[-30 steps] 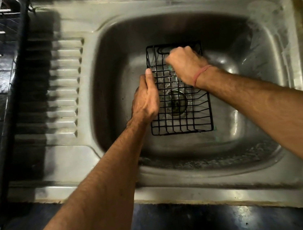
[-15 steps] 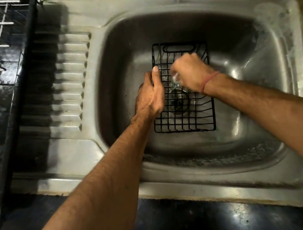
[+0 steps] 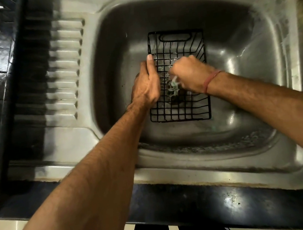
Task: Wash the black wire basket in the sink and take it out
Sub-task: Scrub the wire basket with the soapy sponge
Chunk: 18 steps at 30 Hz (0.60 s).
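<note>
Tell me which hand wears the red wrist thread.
The right hand, scrubbing inside the black wire basket; the left hand, gripping its left rim, has a bare wrist.

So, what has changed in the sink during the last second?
The right hand, gripping a soapy scrubber, scrubbed from the black wire basket's far end toward its middle. The left hand stayed on the basket's left rim; the basket stayed in the sink.
</note>
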Tool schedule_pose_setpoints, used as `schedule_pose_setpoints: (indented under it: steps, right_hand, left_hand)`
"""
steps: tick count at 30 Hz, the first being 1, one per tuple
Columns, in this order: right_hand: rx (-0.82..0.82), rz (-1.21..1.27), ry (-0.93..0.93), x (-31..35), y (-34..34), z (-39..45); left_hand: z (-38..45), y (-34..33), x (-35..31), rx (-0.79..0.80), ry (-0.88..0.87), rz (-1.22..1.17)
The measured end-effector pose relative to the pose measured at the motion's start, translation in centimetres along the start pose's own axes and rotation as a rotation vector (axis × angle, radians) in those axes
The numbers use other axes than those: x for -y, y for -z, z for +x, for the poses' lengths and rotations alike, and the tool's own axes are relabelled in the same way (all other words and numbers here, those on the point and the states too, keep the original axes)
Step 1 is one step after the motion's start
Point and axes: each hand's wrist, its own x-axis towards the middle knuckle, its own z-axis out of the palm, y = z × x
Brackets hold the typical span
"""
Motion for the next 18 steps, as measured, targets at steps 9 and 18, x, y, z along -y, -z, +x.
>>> schedule_pose_setpoints:
  steps: [9,18]
  right_hand:
    - [0.273,-0.043,0.221,2.3,-0.8,-3.6]
    - [0.042,-0.024,0.073,2.1,-0.6,-1.7]
  left_hand:
    - [-0.2,0.2,-0.1,-0.006,0.021,0.017]
    - [-0.1,0.1,-0.1,-0.015,0.016,0.021]
